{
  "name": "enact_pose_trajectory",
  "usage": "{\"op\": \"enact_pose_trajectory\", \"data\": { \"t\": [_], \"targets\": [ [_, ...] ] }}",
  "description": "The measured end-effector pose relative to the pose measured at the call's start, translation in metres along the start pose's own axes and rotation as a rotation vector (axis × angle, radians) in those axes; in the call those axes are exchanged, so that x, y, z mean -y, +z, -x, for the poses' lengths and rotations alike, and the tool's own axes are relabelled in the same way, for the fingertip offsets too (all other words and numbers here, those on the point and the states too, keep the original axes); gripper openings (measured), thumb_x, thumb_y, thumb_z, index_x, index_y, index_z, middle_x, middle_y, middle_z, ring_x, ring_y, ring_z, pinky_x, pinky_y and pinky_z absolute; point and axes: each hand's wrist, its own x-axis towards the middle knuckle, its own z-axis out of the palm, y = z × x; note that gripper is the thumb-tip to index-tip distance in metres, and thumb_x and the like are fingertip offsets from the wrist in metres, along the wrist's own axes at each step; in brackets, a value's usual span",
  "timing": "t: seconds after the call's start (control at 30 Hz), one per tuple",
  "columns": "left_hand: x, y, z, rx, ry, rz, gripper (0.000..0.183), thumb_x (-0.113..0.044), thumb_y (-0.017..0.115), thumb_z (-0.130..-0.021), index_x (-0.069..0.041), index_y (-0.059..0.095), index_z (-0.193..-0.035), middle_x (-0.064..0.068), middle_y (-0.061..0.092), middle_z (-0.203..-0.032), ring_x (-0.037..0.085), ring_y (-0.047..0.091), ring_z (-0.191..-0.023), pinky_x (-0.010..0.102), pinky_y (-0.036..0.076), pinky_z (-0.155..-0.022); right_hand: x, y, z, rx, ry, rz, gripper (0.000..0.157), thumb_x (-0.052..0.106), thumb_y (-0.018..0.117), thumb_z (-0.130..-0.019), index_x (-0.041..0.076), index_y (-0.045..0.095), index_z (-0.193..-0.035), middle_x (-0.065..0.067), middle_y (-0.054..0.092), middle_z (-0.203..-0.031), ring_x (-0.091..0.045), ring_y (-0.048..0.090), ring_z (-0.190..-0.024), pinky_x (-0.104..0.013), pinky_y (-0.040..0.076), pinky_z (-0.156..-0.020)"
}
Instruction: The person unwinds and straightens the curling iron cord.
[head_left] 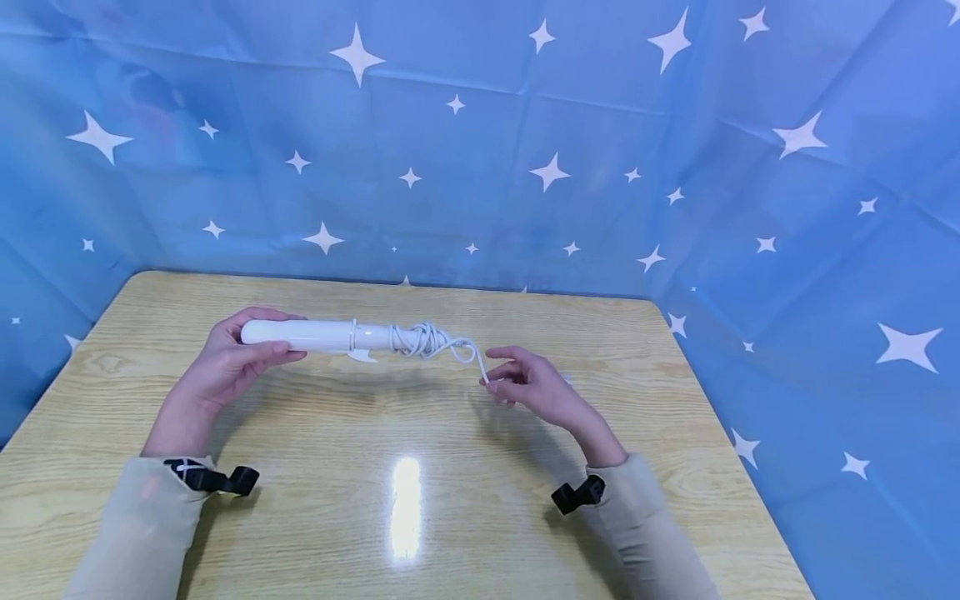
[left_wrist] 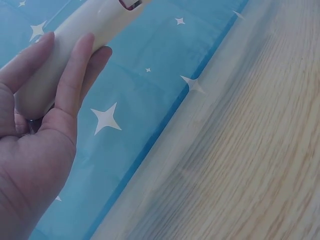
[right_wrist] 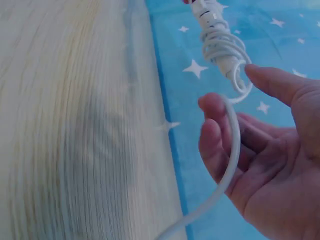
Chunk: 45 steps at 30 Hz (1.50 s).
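A white rod-shaped corded appliance [head_left: 318, 335], resembling a curling iron, is held level above the table. The left hand [head_left: 236, 354] grips its rounded end, thumb on the near side and fingers on the far side. A small white lever [head_left: 362, 355] sticks out below the middle of the body. Around the right end, the white cord [right_wrist: 225, 47] is wound in several loops. From there it trails to the right hand [head_left: 528, 383], whose curled fingers loosely hold it. In the right wrist view the cord crosses the fingertips and hangs toward the lower left.
A wood-grain table [head_left: 315, 517] lies beneath both hands. Blue cloth with white stars [head_left: 480, 150] hangs behind it and along the right side. Black wrist cameras [head_left: 243, 481] are strapped over the light sleeves.
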Motion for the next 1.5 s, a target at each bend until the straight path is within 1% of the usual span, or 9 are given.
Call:
{"op": "enact_pose_trajectory", "data": {
  "t": [0.13, 0.33, 0.43, 0.53, 0.67, 0.87, 1.07, 1.33, 1.5],
  "targets": [
    [0.0, 0.0, 0.0, 0.003, 0.001, 0.013, 0.043, 0.028, 0.045, -0.094, 0.003, 0.07, -0.119, 0.016, 0.067, -0.126, 0.028, 0.064, -0.116, 0.046, 0.06, -0.09, 0.001, 0.003, -0.003, 0.03, 0.033, -0.203, 0.062, 0.015, 0.062, -0.104, -0.001, 0.032, -0.156, -0.027, 0.057, -0.14, -0.05, 0.06, -0.116, -0.045, 0.061, -0.086],
    [0.002, 0.002, 0.0, -0.01, 0.008, -0.005, 0.042, 0.027, 0.047, -0.093, 0.003, 0.07, -0.119, 0.017, 0.067, -0.126, 0.03, 0.064, -0.117, 0.046, 0.061, -0.09, 0.006, 0.009, -0.008, 0.048, 0.083, -0.376, 0.061, 0.017, 0.059, -0.105, 0.002, 0.031, -0.157, -0.028, 0.046, -0.149, -0.035, 0.062, -0.12, -0.057, 0.052, -0.105],
    [0.002, 0.003, 0.0, -0.011, 0.007, -0.003, 0.042, 0.027, 0.047, -0.093, 0.003, 0.07, -0.119, 0.017, 0.067, -0.126, 0.03, 0.064, -0.117, 0.046, 0.061, -0.089, 0.009, 0.01, -0.009, 0.035, 0.084, -0.446, 0.057, 0.016, 0.057, -0.106, 0.001, 0.033, -0.156, -0.023, 0.049, -0.145, -0.027, 0.063, -0.115, -0.045, 0.056, -0.102],
    [0.002, 0.002, 0.001, -0.01, 0.006, 0.01, 0.043, 0.027, 0.047, -0.094, 0.003, 0.07, -0.119, 0.017, 0.067, -0.126, 0.029, 0.063, -0.117, 0.046, 0.061, -0.09, 0.009, 0.01, -0.008, 0.007, 0.07, -0.495, 0.05, 0.015, 0.054, -0.107, -0.002, 0.038, -0.151, -0.017, 0.056, -0.133, -0.02, 0.063, -0.105, -0.035, 0.059, -0.09],
    [0.001, 0.002, 0.002, -0.014, 0.006, 0.021, 0.043, 0.027, 0.046, -0.094, 0.003, 0.07, -0.119, 0.017, 0.067, -0.126, 0.03, 0.063, -0.117, 0.046, 0.061, -0.09, 0.007, 0.009, -0.005, -0.043, 0.059, -0.486, 0.038, 0.015, 0.054, -0.108, -0.003, 0.051, -0.141, -0.006, 0.066, -0.114, -0.016, 0.06, -0.092, -0.028, 0.055, -0.074],
    [0.001, 0.001, 0.003, -0.002, 0.007, 0.005, 0.043, 0.027, 0.047, -0.094, 0.001, 0.07, -0.119, 0.017, 0.068, -0.125, 0.029, 0.064, -0.116, 0.045, 0.061, -0.089, 0.002, 0.007, -0.002, -0.099, 0.043, -0.403, 0.027, 0.014, 0.056, -0.107, -0.003, 0.064, -0.126, -0.005, 0.069, -0.098, -0.018, 0.056, -0.08, -0.03, 0.051, -0.068],
    [0.001, -0.001, 0.004, 0.032, 0.008, 0.005, 0.045, 0.027, 0.045, -0.094, 0.0, 0.071, -0.12, 0.016, 0.068, -0.126, 0.028, 0.064, -0.117, 0.045, 0.061, -0.09, -0.004, 0.001, 0.004, -0.125, 0.061, -0.237, 0.029, 0.014, 0.058, -0.105, -0.006, 0.068, -0.124, -0.014, 0.067, -0.096, -0.019, 0.051, -0.072, -0.033, 0.045, -0.069],
    [-0.001, -0.003, 0.009, 0.026, 0.036, 0.03, 0.046, 0.028, 0.044, -0.094, 0.002, 0.07, -0.12, 0.018, 0.068, -0.126, 0.03, 0.065, -0.116, 0.044, 0.062, -0.088, -0.014, -0.003, 0.008, -0.162, 0.061, -0.246, 0.027, 0.013, 0.066, -0.1, -0.005, 0.071, -0.121, -0.004, 0.057, -0.08, -0.018, 0.047, -0.07, -0.034, 0.038, -0.067],
    [-0.002, -0.003, 0.011, 0.04, 0.034, 0.035, 0.045, 0.028, 0.043, -0.094, 0.002, 0.07, -0.12, 0.019, 0.067, -0.127, 0.031, 0.064, -0.117, 0.045, 0.062, -0.088, -0.019, -0.007, 0.009, -0.198, 0.034, -0.221, 0.027, 0.012, 0.065, -0.101, -0.007, 0.07, -0.12, -0.006, 0.059, -0.08, -0.019, 0.047, -0.071, -0.034, 0.041, -0.067]
  ]
}}
